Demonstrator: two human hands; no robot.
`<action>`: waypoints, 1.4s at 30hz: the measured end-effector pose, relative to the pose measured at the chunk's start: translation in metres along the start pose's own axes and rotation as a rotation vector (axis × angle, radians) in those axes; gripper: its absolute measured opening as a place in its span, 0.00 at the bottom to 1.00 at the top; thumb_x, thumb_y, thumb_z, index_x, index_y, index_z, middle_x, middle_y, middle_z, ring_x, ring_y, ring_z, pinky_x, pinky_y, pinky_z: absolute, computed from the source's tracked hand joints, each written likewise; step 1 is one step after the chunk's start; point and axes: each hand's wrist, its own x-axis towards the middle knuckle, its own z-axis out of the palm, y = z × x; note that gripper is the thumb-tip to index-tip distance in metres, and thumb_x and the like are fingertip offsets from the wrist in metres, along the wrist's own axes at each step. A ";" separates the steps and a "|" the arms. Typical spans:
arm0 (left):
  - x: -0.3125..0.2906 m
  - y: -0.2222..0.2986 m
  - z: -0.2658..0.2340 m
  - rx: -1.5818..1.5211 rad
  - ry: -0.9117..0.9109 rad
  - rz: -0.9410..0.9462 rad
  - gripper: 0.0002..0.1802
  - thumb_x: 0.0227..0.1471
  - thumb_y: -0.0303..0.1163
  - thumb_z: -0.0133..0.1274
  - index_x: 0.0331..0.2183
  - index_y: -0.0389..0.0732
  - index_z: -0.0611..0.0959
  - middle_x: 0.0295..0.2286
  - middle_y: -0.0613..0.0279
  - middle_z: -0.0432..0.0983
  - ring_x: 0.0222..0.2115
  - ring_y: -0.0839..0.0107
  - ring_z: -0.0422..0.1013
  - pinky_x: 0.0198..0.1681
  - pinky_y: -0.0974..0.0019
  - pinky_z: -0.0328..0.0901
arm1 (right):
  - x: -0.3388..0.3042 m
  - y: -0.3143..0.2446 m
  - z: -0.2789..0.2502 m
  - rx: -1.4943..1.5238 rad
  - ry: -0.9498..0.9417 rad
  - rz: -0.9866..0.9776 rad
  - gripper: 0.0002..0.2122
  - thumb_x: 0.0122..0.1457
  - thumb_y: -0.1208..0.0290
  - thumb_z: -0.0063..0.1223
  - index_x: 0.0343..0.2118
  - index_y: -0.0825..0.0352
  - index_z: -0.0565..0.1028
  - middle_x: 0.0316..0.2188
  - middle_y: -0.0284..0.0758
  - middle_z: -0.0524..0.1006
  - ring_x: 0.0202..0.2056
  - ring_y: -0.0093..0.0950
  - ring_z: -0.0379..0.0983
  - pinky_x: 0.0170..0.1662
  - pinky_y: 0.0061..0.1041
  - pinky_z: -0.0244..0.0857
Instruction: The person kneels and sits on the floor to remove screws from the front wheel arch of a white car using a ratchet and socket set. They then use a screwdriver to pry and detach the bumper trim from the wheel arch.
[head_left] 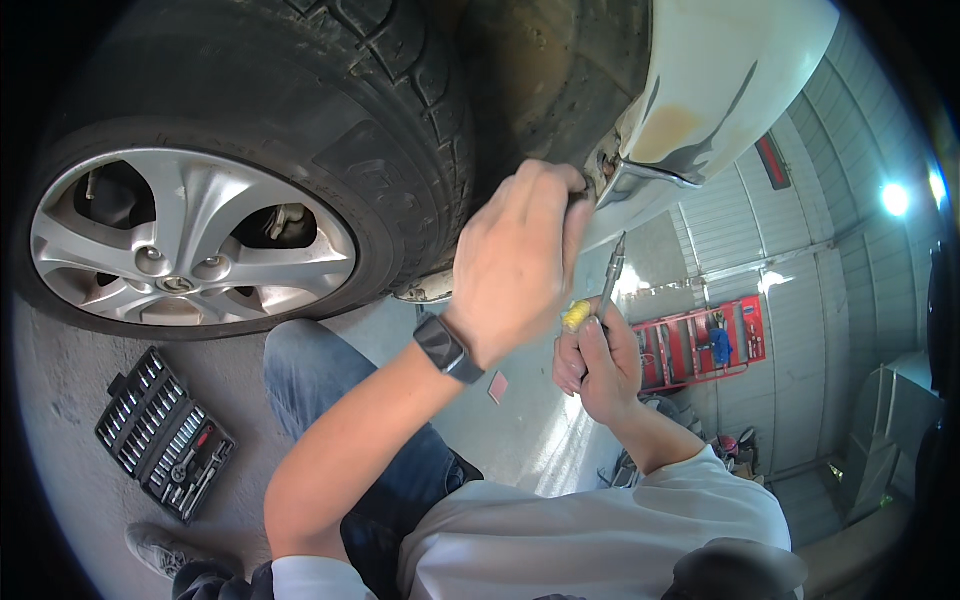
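My left hand (520, 250), with a dark watch on its wrist, reaches up to the wheel-arch edge of the white bumper (720, 80). Its fingers are curled in at the rim, and their tips are hidden, so what they pinch does not show. Below and to the right, my right hand (603, 365) grips a screwdriver (614, 272), its metal shaft pointing up toward the bumper. A yellow ridged piece (576, 315) shows at those fingers; I cannot tell whether it is part of the handle. The screwdriver tip stays apart from the bumper.
A large tyre (400, 170) on a silver wheel (190, 230) fills the upper left. On the floor at lower left lies an open socket set case (165, 435). A red tool rack (700, 345) stands against the far wall. A small pinkish piece (497, 387) lies beyond my knee.
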 end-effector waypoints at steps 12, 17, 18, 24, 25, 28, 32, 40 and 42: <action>0.013 -0.011 0.003 0.274 0.001 0.181 0.06 0.54 0.26 0.59 0.31 0.37 0.77 0.27 0.58 0.71 0.26 0.56 0.71 0.30 0.58 0.66 | -0.006 0.005 0.007 -0.017 -0.081 -0.065 0.11 0.76 0.66 0.34 0.46 0.69 0.65 0.20 0.27 0.63 0.17 0.14 0.54 0.22 0.19 0.56; 0.020 0.000 0.012 -0.198 0.067 -0.164 0.06 0.57 0.25 0.53 0.28 0.36 0.75 0.22 0.53 0.70 0.21 0.55 0.69 0.26 0.56 0.64 | -0.005 0.000 0.006 0.038 -0.089 -0.105 0.10 0.76 0.66 0.35 0.47 0.69 0.65 0.20 0.28 0.64 0.18 0.15 0.54 0.22 0.19 0.56; 0.018 0.002 0.012 -0.255 0.044 -0.232 0.06 0.57 0.24 0.53 0.28 0.35 0.75 0.20 0.52 0.70 0.19 0.55 0.68 0.25 0.56 0.63 | -0.006 0.000 0.005 0.072 -0.090 -0.117 0.10 0.76 0.66 0.35 0.47 0.69 0.65 0.21 0.28 0.64 0.18 0.15 0.54 0.22 0.19 0.56; 0.007 0.000 0.012 -0.661 -0.117 -0.594 0.14 0.68 0.33 0.51 0.30 0.38 0.76 0.21 0.76 0.61 0.24 0.87 0.53 0.26 0.76 0.53 | -0.015 0.001 -0.007 0.071 -0.038 -0.112 0.10 0.76 0.67 0.35 0.46 0.69 0.65 0.21 0.28 0.64 0.19 0.14 0.54 0.22 0.19 0.56; 0.007 -0.002 0.010 -0.658 -0.161 -0.591 0.14 0.70 0.36 0.49 0.31 0.40 0.77 0.21 0.77 0.63 0.23 0.87 0.53 0.26 0.78 0.51 | -0.015 0.002 -0.009 0.018 -0.026 -0.079 0.10 0.76 0.67 0.35 0.46 0.69 0.65 0.21 0.28 0.64 0.19 0.14 0.54 0.22 0.18 0.56; 0.003 -0.006 0.007 -0.928 -0.150 -0.674 0.14 0.70 0.38 0.48 0.33 0.41 0.79 0.22 0.77 0.66 0.21 0.87 0.55 0.25 0.79 0.51 | -0.008 -0.001 -0.010 -0.111 -0.065 -0.058 0.12 0.76 0.66 0.32 0.48 0.70 0.65 0.22 0.29 0.65 0.18 0.15 0.56 0.21 0.18 0.56; -0.009 -0.010 -0.011 -0.767 -0.003 -0.721 0.12 0.70 0.39 0.48 0.41 0.42 0.82 0.27 0.75 0.73 0.20 0.88 0.59 0.23 0.80 0.53 | 0.001 -0.012 -0.003 -0.228 -0.113 -0.035 0.18 0.76 0.65 0.29 0.58 0.74 0.63 0.26 0.31 0.68 0.18 0.15 0.60 0.22 0.18 0.60; 0.003 -0.006 -0.016 -0.107 -0.052 -0.003 0.18 0.58 0.28 0.59 0.49 0.36 0.80 0.37 0.55 0.79 0.30 0.65 0.77 0.31 0.67 0.71 | 0.010 -0.016 0.005 -0.047 -0.082 -0.013 0.18 0.76 0.65 0.29 0.61 0.73 0.60 0.28 0.30 0.68 0.20 0.14 0.60 0.25 0.19 0.65; 0.011 -0.003 -0.013 0.081 -0.062 0.073 0.16 0.59 0.29 0.58 0.48 0.36 0.79 0.36 0.53 0.79 0.30 0.59 0.77 0.31 0.63 0.72 | 0.009 -0.012 0.004 -0.046 -0.090 -0.080 0.19 0.76 0.65 0.30 0.61 0.73 0.60 0.28 0.30 0.68 0.20 0.14 0.60 0.25 0.19 0.65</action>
